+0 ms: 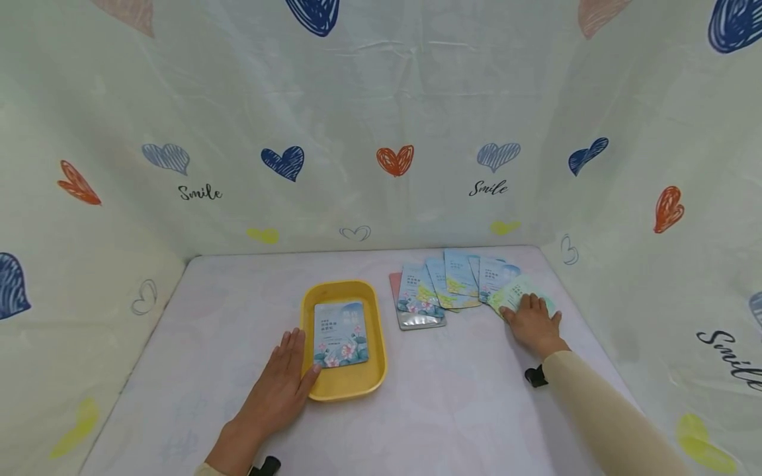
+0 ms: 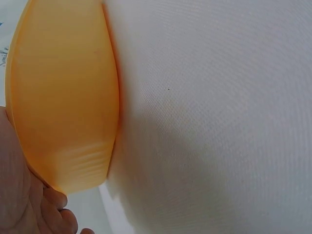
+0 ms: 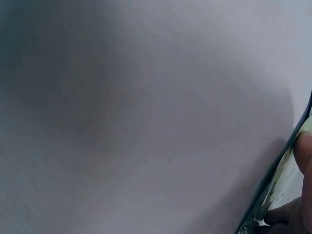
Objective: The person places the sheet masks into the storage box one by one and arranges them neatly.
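Note:
A yellow tray (image 1: 381, 370) stands left of the table's middle, with a blue flowered face mask packet (image 1: 340, 334) lying flat in it. Along the tray's left side rests my left hand (image 1: 278, 380), fingers straight against the rim and thumb over its near left corner. The left wrist view shows the tray's outer wall (image 2: 63, 97) beside those fingers. At the right, my right hand (image 1: 534, 325) holds a pale green face mask packet (image 1: 514, 292), thumb and fingers spread over it. The right wrist view catches only the fingers (image 3: 304, 156) at that packet's edge.
Several overlapping blue and yellow face mask packets (image 1: 419, 291) fan out left of the right hand. Beneath them pokes a silver-backed packet (image 1: 421, 322), with a pink one (image 1: 394, 284) at its edge. Heart-printed sheeting (image 1: 357, 99) surrounds the white table (image 1: 238, 297) at the back and sides.

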### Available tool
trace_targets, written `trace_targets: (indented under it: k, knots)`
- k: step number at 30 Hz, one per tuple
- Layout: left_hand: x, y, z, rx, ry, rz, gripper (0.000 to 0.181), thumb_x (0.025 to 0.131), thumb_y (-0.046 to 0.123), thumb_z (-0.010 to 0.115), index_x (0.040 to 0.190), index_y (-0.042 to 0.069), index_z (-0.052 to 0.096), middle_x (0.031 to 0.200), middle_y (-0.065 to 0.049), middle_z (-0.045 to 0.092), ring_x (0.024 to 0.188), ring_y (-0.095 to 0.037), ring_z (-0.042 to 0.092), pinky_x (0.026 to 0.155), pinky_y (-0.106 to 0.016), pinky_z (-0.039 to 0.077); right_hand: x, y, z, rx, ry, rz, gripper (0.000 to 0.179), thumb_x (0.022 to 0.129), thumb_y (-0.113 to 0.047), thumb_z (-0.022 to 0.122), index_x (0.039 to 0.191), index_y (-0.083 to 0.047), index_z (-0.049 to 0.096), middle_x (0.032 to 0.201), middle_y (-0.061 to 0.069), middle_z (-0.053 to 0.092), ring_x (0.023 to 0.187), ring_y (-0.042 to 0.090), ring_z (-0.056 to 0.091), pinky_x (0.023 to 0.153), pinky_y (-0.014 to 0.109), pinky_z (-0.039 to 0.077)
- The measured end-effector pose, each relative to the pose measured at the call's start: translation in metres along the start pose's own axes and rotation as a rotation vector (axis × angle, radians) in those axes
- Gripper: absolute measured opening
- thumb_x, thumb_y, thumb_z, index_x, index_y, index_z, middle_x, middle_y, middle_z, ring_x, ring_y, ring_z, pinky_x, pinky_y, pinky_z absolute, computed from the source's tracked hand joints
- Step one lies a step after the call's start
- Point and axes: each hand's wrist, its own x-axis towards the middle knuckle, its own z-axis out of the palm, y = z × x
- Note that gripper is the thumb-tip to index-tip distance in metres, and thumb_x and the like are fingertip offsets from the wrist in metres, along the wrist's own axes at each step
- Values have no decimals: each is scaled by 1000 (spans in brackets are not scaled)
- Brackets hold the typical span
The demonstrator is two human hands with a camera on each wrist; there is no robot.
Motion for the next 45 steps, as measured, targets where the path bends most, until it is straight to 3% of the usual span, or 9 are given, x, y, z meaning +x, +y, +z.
trace_targets:
  k: [5,16,20,27,35,40,45]
  knots:
    - [0,-1,0,-9,5,1,82,113,50,40,167,-5,11,175,-22,15,164,-41,11,131,-61,17,-1,-6,5,-15,6,-58,90,111,-51,42,159,19,13,166,42,8,155,60,5,118,83,-2]
    - [0,-1,-1,-19,3,0,81,113,47,41,166,-6,11,175,-23,14,163,-42,10,130,-62,17,-24,-41,29,-119,24,-458,80,107,-48,57,162,5,33,170,27,29,159,49,22,123,76,14]
    - [0,-1,-2,-28,-1,-3,81,113,48,41,166,-6,11,175,-23,14,163,-42,10,130,-62,17,-33,-57,36,-156,0,-561,77,106,-47,59,162,1,36,170,21,32,159,45,26,125,73,16]
    - [0,-1,-1,-18,-7,-14,82,113,49,40,167,-5,9,175,-23,13,164,-41,9,130,-61,17,-47,-83,45,-212,-72,-626,78,106,-51,58,165,-6,34,173,12,31,162,36,24,130,66,14]
    - [1,-2,2,-29,-4,-16,82,113,50,39,167,-5,9,176,-22,12,164,-41,9,130,-61,16,-63,-105,51,-253,-86,-706,77,107,-54,54,165,-6,34,172,12,33,161,34,26,130,65,15]
    - [2,-2,4,-23,-6,-14,83,113,51,39,167,-5,9,176,-22,12,164,-41,9,131,-60,17,-60,-104,46,-247,39,-730,78,103,-56,61,159,-4,45,164,15,46,153,38,41,126,67,24]
    - [1,0,4,-8,-7,-21,82,113,47,42,167,-5,9,176,-22,12,164,-41,9,131,-60,17,-38,-97,36,-321,175,-726,85,96,-67,65,154,-5,51,150,15,55,137,38,51,119,62,38]
